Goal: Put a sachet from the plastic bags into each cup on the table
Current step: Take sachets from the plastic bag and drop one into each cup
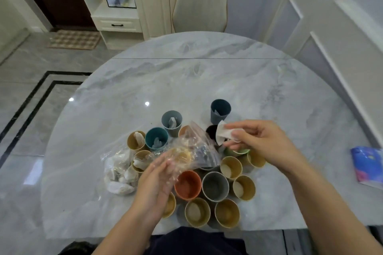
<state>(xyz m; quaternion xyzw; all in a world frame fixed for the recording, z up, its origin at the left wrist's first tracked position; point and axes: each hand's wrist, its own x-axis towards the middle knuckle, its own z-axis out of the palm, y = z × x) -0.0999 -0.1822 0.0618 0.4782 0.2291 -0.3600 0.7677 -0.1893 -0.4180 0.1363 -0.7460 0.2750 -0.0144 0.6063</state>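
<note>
Cups point(215, 186) cluster on the near half of the table point(186, 80), several with a sachet inside. My left grip point(157, 180) holds a plastic bag point(194, 149) above the cluster's middle. My right grip point(255, 141) pinches a sachet point(222, 134) over the cups at the right rear. One cup point(220, 111) stands behind the rest. A second bag of sachets point(119, 174) lies left of the cups. A booklet point(367, 164) lies at the table's right edge. A chair point(200, 6) stands behind the table.
</note>
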